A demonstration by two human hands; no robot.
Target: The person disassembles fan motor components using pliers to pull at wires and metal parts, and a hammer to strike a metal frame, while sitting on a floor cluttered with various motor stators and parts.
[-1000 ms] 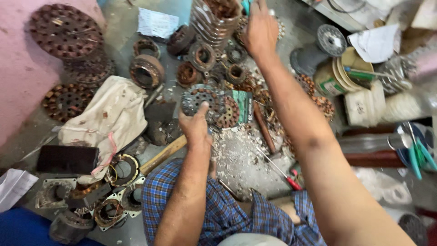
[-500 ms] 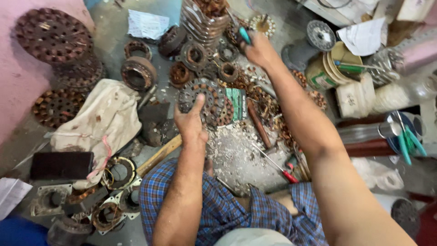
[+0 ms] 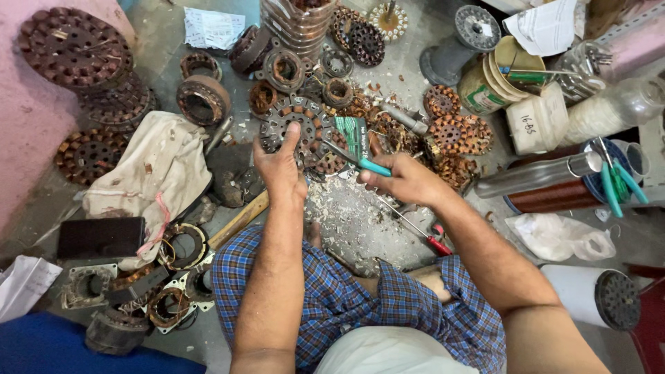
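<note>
One cloth sack (image 3: pixel 149 170) lies at 9 o'clock of the hands. One copper wire spool (image 3: pixel 554 194) lies at 3 o'clock. One round slotted motor core (image 3: pixel 299 131) sits at centre, near 12 o'clock of the left hand (image 3: pixel 280 170), whose fingers press flat on its lower edge, thumb spread apart. The right hand (image 3: pixel 409 181) has its fingers clamped on one teal-handled tool (image 3: pixel 360 163), tip pointing at 10 o'clock onto the core. One red-handled screwdriver (image 3: pixel 419 232) lies at 6 o'clock of the right hand.
</note>
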